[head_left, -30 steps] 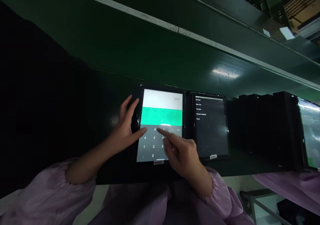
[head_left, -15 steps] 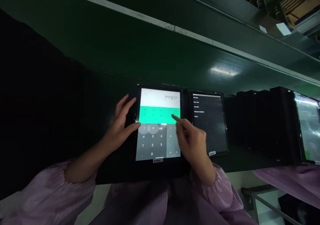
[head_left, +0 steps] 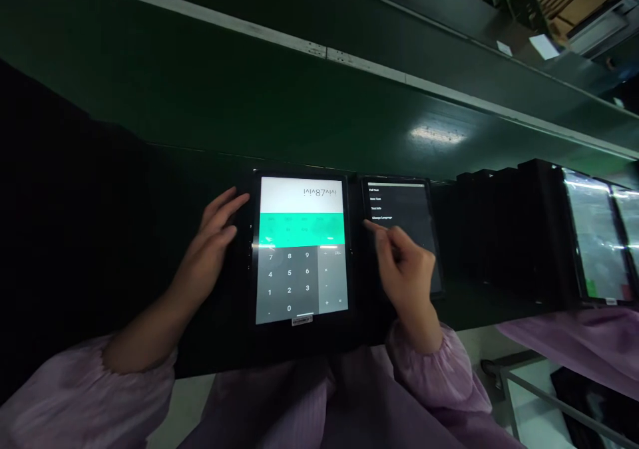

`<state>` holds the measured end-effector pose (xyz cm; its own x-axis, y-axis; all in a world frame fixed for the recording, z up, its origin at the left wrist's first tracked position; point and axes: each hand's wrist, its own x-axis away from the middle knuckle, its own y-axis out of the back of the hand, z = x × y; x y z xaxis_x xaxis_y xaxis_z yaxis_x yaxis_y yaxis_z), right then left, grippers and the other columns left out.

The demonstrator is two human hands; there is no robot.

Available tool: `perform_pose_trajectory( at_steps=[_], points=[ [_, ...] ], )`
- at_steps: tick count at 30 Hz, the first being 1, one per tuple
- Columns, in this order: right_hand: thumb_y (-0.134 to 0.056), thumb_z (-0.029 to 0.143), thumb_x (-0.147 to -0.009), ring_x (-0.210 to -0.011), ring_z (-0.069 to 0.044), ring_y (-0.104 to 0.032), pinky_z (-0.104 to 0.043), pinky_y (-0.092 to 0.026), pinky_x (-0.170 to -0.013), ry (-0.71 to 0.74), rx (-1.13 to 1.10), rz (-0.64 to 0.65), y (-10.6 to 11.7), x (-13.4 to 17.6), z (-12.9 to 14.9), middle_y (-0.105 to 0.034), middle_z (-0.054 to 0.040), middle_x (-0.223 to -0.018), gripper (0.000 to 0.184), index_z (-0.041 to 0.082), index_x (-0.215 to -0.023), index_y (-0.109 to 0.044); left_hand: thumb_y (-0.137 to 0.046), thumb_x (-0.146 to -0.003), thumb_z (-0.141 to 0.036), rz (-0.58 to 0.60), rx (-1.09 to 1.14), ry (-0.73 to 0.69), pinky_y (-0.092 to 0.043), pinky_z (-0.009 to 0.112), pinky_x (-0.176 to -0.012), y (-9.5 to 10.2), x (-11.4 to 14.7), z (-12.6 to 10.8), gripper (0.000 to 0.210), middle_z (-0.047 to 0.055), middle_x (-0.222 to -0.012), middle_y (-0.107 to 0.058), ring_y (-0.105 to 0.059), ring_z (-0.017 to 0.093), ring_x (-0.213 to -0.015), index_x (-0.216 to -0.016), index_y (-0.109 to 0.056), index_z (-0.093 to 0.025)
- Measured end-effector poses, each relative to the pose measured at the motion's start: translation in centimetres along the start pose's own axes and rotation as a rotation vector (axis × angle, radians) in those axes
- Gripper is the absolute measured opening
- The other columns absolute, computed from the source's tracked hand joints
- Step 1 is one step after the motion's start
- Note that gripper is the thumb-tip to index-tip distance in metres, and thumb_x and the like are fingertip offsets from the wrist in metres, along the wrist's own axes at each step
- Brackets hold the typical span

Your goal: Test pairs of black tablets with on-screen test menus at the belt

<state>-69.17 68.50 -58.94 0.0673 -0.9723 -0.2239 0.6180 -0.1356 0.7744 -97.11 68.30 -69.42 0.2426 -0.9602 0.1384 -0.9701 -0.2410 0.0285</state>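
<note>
A lit tablet (head_left: 288, 276) lies in front of me with a calculator on its screen: white display, green band, grey number keys. Characters around "87" fill the display line. Just off its left edge, my left hand (head_left: 210, 246) is open, fingers spread, holding nothing. My right hand (head_left: 407, 266) hovers over the left part of a second tablet (head_left: 412, 209), index finger stretched out and the other fingers curled. Nothing is in it. White menu lines on a dark screen show on that second tablet, its lower part covered by my hand.
Dark upright block-like objects (head_left: 494, 229) stand to the right, beside more lit tablets (head_left: 594, 236). A pale ledge strip (head_left: 309, 48) runs across the dark green bench behind. Another person's purple sleeve (head_left: 579, 339) shows at right, above a white-framed shelf (head_left: 539, 402).
My right hand has moved from the calculator's green band rightward to the second tablet. My left hand has come off the first tablet's edge. More characters stand on the display. The view has shifted.
</note>
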Motion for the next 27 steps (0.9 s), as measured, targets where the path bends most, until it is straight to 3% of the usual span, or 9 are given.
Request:
perform_pose_trajectory(
  at_steps=[4,6,10,13,16,19,24,27],
  points=[
    [-0.053,0.031,-0.101,-0.041,-0.005,-0.035,-0.022,-0.027,-0.042,-0.028,0.067,-0.139,1.9,-1.0,-2.4,-0.078,-0.0026,-0.078,0.040,0.021,-0.063,-0.047,-0.062,-0.090,-0.059,-0.065,0.180,-0.086,-0.027,0.054,-0.134,-0.8,-0.9,0.2,0.035,0.001,-0.145,-0.065,-0.045,0.034,-0.152,-0.105,-0.081,-0.034],
    [-0.053,0.034,-0.101,-0.041,-0.005,-0.036,-0.022,-0.028,-0.041,-0.037,0.072,-0.121,2.0,-1.5,-3.2,-0.080,-0.0051,-0.086,0.039,0.021,-0.064,-0.049,-0.064,-0.088,-0.059,-0.068,0.212,-0.126,-0.025,0.056,-0.135,-1.1,-1.3,0.1,0.034,0.001,-0.144,-0.065,-0.044,0.034,-0.153,-0.104,-0.082,-0.035],
    [-0.052,0.039,-0.100,-0.040,-0.007,-0.036,-0.023,-0.030,-0.042,-0.073,0.072,-0.038,2.2,-1.9,-4.1,-0.074,-0.0026,-0.072,0.036,0.020,-0.071,-0.061,-0.070,-0.087,-0.052,-0.076,0.163,-0.168,-0.024,0.059,-0.136,-1.2,-1.6,0.2,0.026,-0.002,-0.148,-0.063,-0.038,0.034,-0.156,-0.106,-0.082,-0.038],
    [-0.050,0.048,-0.101,-0.043,-0.008,-0.040,-0.024,-0.031,-0.044,-0.133,0.079,-0.212,3.4,-1.5,-5.4,-0.070,-0.0016,-0.069,0.040,0.020,-0.077,-0.066,-0.074,-0.084,-0.041,-0.097,0.051,-0.199,-0.024,0.060,-0.135,-1.1,-2.0,0.4,0.028,-0.001,-0.148,-0.063,-0.039,0.034,-0.156,-0.111,-0.080,-0.037],
    [-0.052,0.059,-0.096,-0.061,-0.016,-0.062,-0.029,-0.047,-0.058,-0.268,0.113,-0.410,5.0,-0.8,-8.1,-0.078,-0.0081,-0.093,0.040,0.021,-0.090,-0.064,-0.075,-0.082,-0.037,-0.103,-0.061,-0.229,-0.027,0.057,-0.134,-1.3,-3.1,0.7,0.034,0.003,-0.146,-0.063,-0.043,0.034,-0.153,-0.116,-0.078,-0.035],
    [-0.056,0.067,-0.085,-0.091,-0.029,-0.073,-0.042,-0.055,-0.079,-0.447,0.143,-0.378,6.1,0.0,-11.0,-0.078,-0.0151,-0.110,0.049,0.022,-0.104,-0.062,-0.075,-0.082,-0.039,-0.086,-0.151,-0.243,-0.029,0.055,-0.133,-1.6,-4.3,0.7,0.042,0.005,-0.151,-0.059,-0.043,0.033,-0.153,-0.124,-0.075,-0.033],
    [-0.055,0.076,-0.083,-0.081,-0.030,-0.073,-0.041,-0.053,-0.071,-0.534,0.111,-0.330,6.3,1.8,-12.5,-0.077,-0.0133,-0.090,0.062,0.021,-0.109,-0.065,-0.083,-0.072,-0.039,-0.061,-0.217,-0.208,-0.024,0.052,-0.135,-2.2,-4.6,-0.1,0.061,0.008,-0.159,-0.053,-0.040,0.032,-0.155,-0.131,-0.072,-0.027],
    [-0.055,0.076,-0.084,-0.078,-0.029,-0.074,-0.039,-0.053,-0.067,-0.530,0.075,-0.326,6.0,2.8,-12.1,-0.077,-0.0127,-0.087,0.064,0.020,-0.113,-0.065,-0.080,-0.077,-0.039,-0.074,-0.163,-0.184,-0.023,0.055,-0.134,-1.9,-4.0,-0.6,0.054,0.006,-0.161,-0.052,-0.041,0.033,-0.155,-0.129,-0.073,-0.027]
  ],
)
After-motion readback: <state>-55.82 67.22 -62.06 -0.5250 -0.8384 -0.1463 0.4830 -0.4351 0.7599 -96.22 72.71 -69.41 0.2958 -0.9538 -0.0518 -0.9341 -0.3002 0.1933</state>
